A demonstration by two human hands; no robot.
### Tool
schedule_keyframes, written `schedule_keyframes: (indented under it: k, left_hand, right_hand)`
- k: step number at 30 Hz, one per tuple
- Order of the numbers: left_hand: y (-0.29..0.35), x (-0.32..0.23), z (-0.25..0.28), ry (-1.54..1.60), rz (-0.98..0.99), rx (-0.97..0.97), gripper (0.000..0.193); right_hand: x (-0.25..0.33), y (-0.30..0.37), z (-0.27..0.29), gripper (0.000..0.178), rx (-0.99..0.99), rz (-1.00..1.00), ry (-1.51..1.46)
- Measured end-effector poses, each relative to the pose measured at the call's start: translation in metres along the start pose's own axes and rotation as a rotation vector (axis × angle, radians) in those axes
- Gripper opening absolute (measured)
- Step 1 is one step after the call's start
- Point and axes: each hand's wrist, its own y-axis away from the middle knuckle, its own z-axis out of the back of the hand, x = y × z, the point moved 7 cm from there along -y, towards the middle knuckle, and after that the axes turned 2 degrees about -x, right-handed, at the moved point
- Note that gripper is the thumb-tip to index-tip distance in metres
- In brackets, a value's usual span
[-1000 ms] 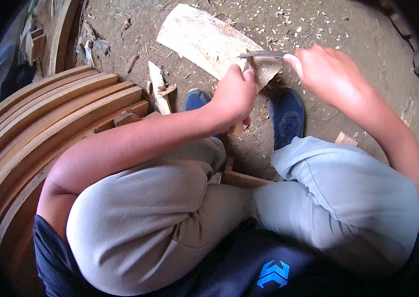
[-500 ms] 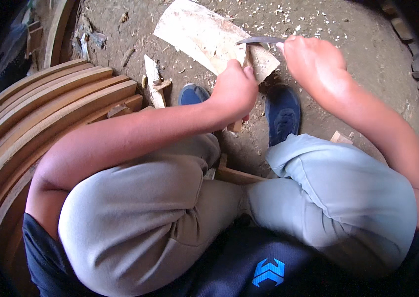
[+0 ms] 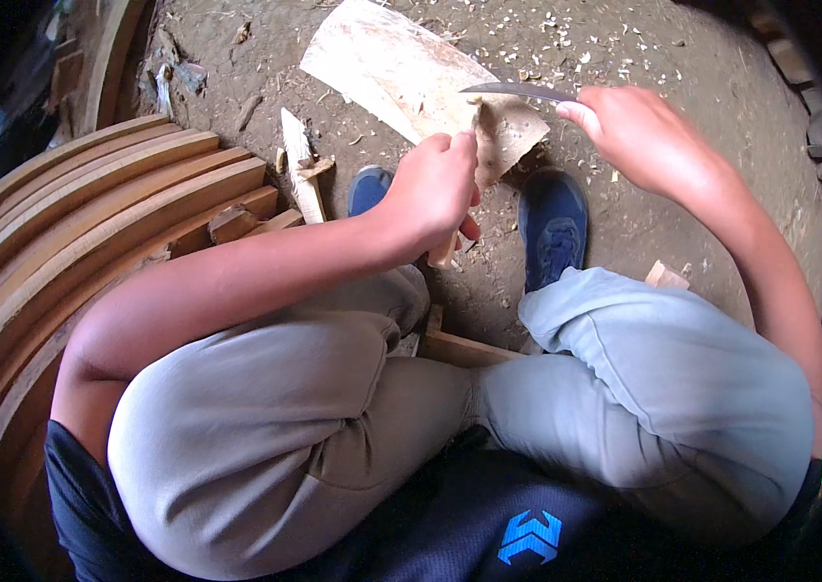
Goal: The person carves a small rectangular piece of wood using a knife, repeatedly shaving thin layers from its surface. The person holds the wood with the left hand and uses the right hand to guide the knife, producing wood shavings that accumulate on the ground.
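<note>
My right hand (image 3: pixel 639 131) is closed around the handle end of a knife with a curved, dark, narrow blade (image 3: pixel 518 89). The blade points left, over the pale flat board (image 3: pixel 372 63). Held in the closed fist of my left hand (image 3: pixel 430 194) is a piece of wood (image 3: pixel 444 254), whose pale lower end sticks out below the fingers. A small tip shows above the fist, near the blade; whether the two touch I cannot tell. My fingers hide the wood's middle. The board lies on the ground just beyond my shoes.
Curved wooden slats (image 3: pixel 110 204) are stacked at my left. A split wood offcut (image 3: pixel 302 170) lies beside my left shoe (image 3: pixel 369 189); my right shoe (image 3: pixel 554 228) is near the board. Pale chips (image 3: pixel 566 44) litter the dirt floor, and a small block (image 3: pixel 666 275) lies by my right knee.
My left hand has drawn back toward me and a little left with the wood. My right hand has shifted right and slightly nearer, bringing the knife along. The board stays put.
</note>
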Motion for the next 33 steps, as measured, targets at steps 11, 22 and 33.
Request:
schedule_keyframes:
  k: [11,22,33]
  left_hand:
    - [-0.012,0.01,-0.017,0.001,-0.106,0.074,0.046]
    - [-0.002,-0.002,-0.015,-0.035,-0.035,0.045,0.052]
    - [-0.002,0.003,-0.011,-0.078,0.051,-0.017,0.049]
  right_hand:
    - [-0.006,0.006,-0.019,0.058,0.16,-0.075,-0.113]
    - [0.014,0.013,-0.018,0.054,0.05,-0.095,0.037]
    - [0.031,0.008,-0.016,0.052,-0.001,-0.015,0.081]
